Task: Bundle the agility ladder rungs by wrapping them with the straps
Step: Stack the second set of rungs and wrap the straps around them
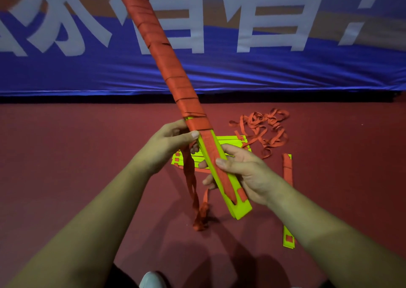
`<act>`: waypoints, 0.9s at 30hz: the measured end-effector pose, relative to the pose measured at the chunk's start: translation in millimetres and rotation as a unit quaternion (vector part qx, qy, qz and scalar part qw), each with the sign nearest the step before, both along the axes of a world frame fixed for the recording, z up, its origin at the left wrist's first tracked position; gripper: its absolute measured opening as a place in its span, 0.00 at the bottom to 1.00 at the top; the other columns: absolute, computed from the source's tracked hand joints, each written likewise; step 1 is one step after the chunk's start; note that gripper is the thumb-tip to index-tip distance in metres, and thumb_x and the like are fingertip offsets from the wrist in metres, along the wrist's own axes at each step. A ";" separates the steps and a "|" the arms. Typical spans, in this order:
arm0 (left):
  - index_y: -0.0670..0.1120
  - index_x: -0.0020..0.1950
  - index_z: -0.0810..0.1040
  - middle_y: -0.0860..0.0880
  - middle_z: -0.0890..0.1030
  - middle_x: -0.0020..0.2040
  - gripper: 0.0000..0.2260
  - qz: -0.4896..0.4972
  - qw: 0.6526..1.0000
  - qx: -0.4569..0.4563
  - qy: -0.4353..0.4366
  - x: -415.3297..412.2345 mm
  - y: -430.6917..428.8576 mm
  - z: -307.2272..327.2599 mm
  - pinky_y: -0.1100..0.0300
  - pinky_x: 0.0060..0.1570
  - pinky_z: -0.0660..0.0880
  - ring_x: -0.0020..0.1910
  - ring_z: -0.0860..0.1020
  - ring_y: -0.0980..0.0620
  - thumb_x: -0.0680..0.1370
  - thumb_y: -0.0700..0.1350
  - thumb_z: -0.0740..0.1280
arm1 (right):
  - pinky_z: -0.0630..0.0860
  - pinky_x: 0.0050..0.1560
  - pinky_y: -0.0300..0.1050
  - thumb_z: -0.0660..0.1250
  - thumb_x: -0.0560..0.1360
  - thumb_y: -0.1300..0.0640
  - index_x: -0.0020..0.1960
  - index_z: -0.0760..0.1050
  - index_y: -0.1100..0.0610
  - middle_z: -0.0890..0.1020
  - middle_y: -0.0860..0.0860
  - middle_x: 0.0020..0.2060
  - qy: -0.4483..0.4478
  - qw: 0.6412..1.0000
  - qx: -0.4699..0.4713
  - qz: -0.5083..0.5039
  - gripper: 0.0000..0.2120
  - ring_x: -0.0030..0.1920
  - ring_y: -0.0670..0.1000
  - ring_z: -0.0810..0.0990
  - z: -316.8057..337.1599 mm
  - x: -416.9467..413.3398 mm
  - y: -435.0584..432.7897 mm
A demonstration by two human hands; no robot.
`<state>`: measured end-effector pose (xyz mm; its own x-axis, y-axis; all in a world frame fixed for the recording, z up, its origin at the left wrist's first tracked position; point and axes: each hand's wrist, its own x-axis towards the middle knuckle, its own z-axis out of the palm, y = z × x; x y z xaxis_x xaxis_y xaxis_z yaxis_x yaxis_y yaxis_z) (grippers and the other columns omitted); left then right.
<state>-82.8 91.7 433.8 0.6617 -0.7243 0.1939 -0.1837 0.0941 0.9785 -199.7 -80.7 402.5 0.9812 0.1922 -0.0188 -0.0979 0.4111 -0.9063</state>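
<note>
A long bundle of yellow-green ladder rungs (238, 208) slants from lower right up to the top left, most of its length wound in orange strap (162, 52). My right hand (246, 173) grips the bare yellow near end. My left hand (173, 140) pinches the strap at the lowest wrap, thumb on top. The loose strap tail (193, 191) hangs from my left hand down to the floor.
More yellow rungs (186, 158) lie flat on the red floor behind my hands, with a tangled heap of orange strap (265, 129) at right. Another rung bundle (288, 200) lies at right. A blue banner (219, 68) with white characters fronts the far edge. A shoe (152, 280) shows at the bottom.
</note>
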 end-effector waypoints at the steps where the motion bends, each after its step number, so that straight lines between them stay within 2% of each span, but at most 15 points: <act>1: 0.39 0.50 0.78 0.42 0.77 0.39 0.12 0.007 1.000 0.002 0.003 -1.2 -1.6 0.9 0.55 0.40 0.71 0.38 0.73 0.45 0.75 0.47 0.68 | 0.80 0.43 0.52 0.64 0.75 0.62 0.64 0.70 0.66 0.82 0.61 0.51 -0.007 1.000 -0.005 -0.009 0.18 0.39 0.59 0.84 0.5 -0.1 -0.6; 5: 0.43 0.43 0.79 0.45 0.77 0.33 0.14 0.079 0.995 0.064 -0.024 -3.9 -9.5 2.5 0.57 0.35 0.70 0.30 0.74 0.49 0.77 0.54 0.69 | 0.80 0.36 0.46 0.66 0.73 0.62 0.63 0.69 0.68 0.83 0.60 0.49 -0.012 0.999 -0.026 -0.046 0.20 0.33 0.55 0.82 -0.2 0.6 -3.0; 9: 0.38 0.40 0.79 0.39 0.75 0.31 0.23 0.130 0.989 0.064 0.018 -0.2 -10.2 -2.3 0.51 0.36 0.63 0.30 0.70 0.46 0.73 0.60 0.71 | 0.79 0.35 0.45 0.65 0.74 0.62 0.63 0.69 0.68 0.83 0.60 0.49 -0.016 0.998 -0.036 -0.038 0.19 0.33 0.54 0.81 -3.9 -0.3 -0.9; 12: 0.39 0.40 0.78 0.39 0.73 0.32 0.22 0.144 0.987 0.027 0.059 2.8 -10.1 -1.8 0.52 0.36 0.62 0.30 0.69 0.47 0.71 0.59 0.71 | 0.79 0.36 0.46 0.65 0.74 0.62 0.63 0.70 0.67 0.82 0.61 0.50 -0.023 0.999 -0.033 -0.036 0.19 0.33 0.55 0.81 -4.3 0.7 1.7; 14: 0.41 0.39 0.79 0.40 0.74 0.31 0.19 0.142 0.988 0.038 0.044 3.3 -10.4 -1.2 0.54 0.36 0.65 0.29 0.70 0.47 0.74 0.58 0.70 | 0.78 0.36 0.48 0.66 0.74 0.62 0.62 0.71 0.66 0.81 0.63 0.51 -0.034 0.997 -0.049 -0.054 0.18 0.34 0.56 0.81 -5.7 1.5 2.4; 16: 0.38 0.40 0.79 0.43 0.77 0.29 0.20 0.151 0.986 0.074 0.013 1.9 -9.6 -0.5 0.60 0.31 0.68 0.26 0.72 0.48 0.78 0.56 0.68 | 0.77 0.36 0.48 0.67 0.73 0.61 0.59 0.72 0.63 0.80 0.64 0.49 -0.053 0.990 -0.090 -0.091 0.16 0.34 0.55 0.81 -7.6 3.1 0.5; 18: 0.35 0.42 0.79 0.45 0.78 0.27 0.24 0.165 0.974 0.151 -0.014 0.6 -9.1 -0.3 0.63 0.26 0.68 0.23 0.73 0.50 0.78 0.58 0.65 | 0.79 0.38 0.46 0.67 0.72 0.61 0.57 0.73 0.60 0.81 0.57 0.46 -0.085 0.972 -0.163 -0.148 0.14 0.38 0.51 0.81 -9.6 6.2 -3.7; 20: 0.36 0.42 0.78 0.47 0.76 0.24 0.25 0.171 0.963 0.202 -0.042 0.6 -9.4 -2.7 0.63 0.24 0.66 0.22 0.72 0.50 0.78 0.59 0.64 | 0.77 0.48 0.48 0.67 0.72 0.60 0.56 0.74 0.56 0.82 0.54 0.48 -0.127 0.935 -0.265 -0.198 0.13 0.46 0.50 0.81 -14.5 10.1 -7.0; 22: 0.38 0.43 0.78 0.49 0.77 0.25 0.21 0.188 0.964 0.175 -0.073 0.0 -12.8 -6.5 0.60 0.27 0.67 0.24 0.72 0.50 0.78 0.57 0.67 | 0.74 0.53 0.50 0.66 0.73 0.59 0.55 0.73 0.51 0.81 0.52 0.49 -0.153 0.896 -0.343 -0.234 0.12 0.50 0.52 0.80 -20.7 12.8 -6.5; 24: 0.43 0.45 0.80 0.50 0.79 0.29 0.17 0.211 0.959 0.146 -0.122 -4.2 -18.9 -9.8 0.56 0.32 0.69 0.28 0.73 0.55 0.75 0.59 0.69 | 0.73 0.52 0.46 0.66 0.72 0.60 0.55 0.71 0.48 0.79 0.47 0.48 -0.162 0.868 -0.384 -0.272 0.14 0.50 0.49 0.78 -23.7 14.4 -1.5; 25: 0.45 0.45 0.81 0.53 0.78 0.31 0.17 0.225 0.950 0.147 -0.157 -7.7 -22.3 -10.6 0.57 0.35 0.69 0.30 0.72 0.59 0.74 0.59 0.70 | 0.72 0.52 0.43 0.67 0.72 0.61 0.56 0.70 0.48 0.78 0.45 0.48 -0.165 0.858 -0.393 -0.286 0.16 0.50 0.46 0.77 -24.0 15.2 1.8; 27: 0.49 0.45 0.80 0.57 0.75 0.31 0.12 0.261 0.931 0.154 -0.205 -13.9 -27.9 -11.2 0.66 0.35 0.66 0.31 0.71 0.65 0.73 0.58 0.73 | 0.70 0.51 0.39 0.67 0.70 0.63 0.56 0.70 0.48 0.77 0.45 0.50 -0.166 0.854 -0.397 -0.293 0.18 0.50 0.47 0.76 -23.2 16.3 7.6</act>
<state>-96.7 63.8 422.6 0.8553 -0.3871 0.3444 -0.4896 -0.3862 0.7818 -183.4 -73.1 379.3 0.8805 -0.2783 0.3837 0.2309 -0.4551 -0.8600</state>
